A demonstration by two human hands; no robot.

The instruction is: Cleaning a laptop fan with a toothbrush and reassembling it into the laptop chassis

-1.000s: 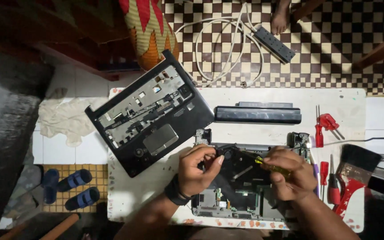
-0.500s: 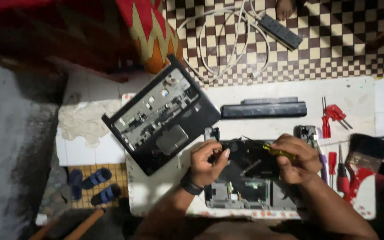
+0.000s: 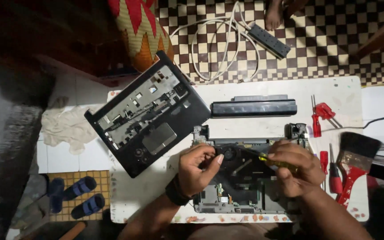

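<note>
An opened laptop base (image 3: 241,186) lies on a white table (image 3: 334,98), its fan and board exposed. My left hand (image 3: 196,169) rests on the base's left part, fingers curled with thumb and forefinger pinched near the round fan; whether it holds a small part I cannot tell. My right hand (image 3: 294,166) grips a yellow-handled screwdriver (image 3: 274,161) whose tip points left toward the fan. A black band circles my left wrist.
The removed black palmrest cover (image 3: 145,115) lies tilted at the table's left corner. A long black battery (image 3: 254,108) sits behind the base. Red screwdrivers (image 3: 321,118) and a red-handled brush (image 3: 356,155) lie right. A power strip (image 3: 270,40) and sandals (image 3: 74,195) are on the floor.
The camera view has shifted, so everything sits further right in the picture. Both hands stay on the laptop base in much the same pose.
</note>
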